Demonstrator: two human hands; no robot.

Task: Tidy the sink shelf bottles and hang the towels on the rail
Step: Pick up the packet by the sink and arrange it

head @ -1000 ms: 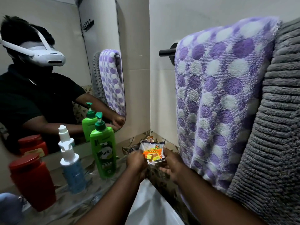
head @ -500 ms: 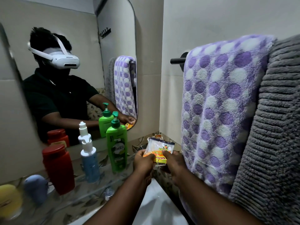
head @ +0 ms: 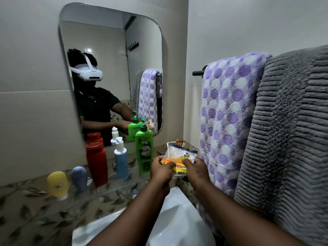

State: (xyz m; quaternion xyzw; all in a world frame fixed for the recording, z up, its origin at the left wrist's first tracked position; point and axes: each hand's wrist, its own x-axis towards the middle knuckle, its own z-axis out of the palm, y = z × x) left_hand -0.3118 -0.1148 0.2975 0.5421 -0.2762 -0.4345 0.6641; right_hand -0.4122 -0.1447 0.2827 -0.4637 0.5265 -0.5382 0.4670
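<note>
My left hand (head: pixel 162 170) and my right hand (head: pixel 194 172) both grip a small orange and white scrub pad packet (head: pixel 180 157) above the shelf corner. On the glass shelf (head: pixel 124 183) stand a green pump bottle (head: pixel 144 150), a blue pump bottle (head: pixel 121 159) and a red bottle (head: pixel 97 164) in a row. A yellow bottle (head: pixel 57 184) and a small blue-grey bottle (head: pixel 79 177) sit further left. A purple dotted towel (head: pixel 229 112) and a grey ribbed towel (head: pixel 291 139) hang side by side on the black rail (head: pixel 197 73) at right.
A mirror (head: pixel 110 50) on the wall reflects a person wearing a white headset, plus the bottles and towels. The white sink basin (head: pixel 177 219) lies below my arms. Another small carton (head: pixel 179 142) stands in the corner behind the packet.
The view has pulled back and tilted up, showing the whole mirror and more bottles at left. My hands have kept hold of the packet and raised it slightly.
</note>
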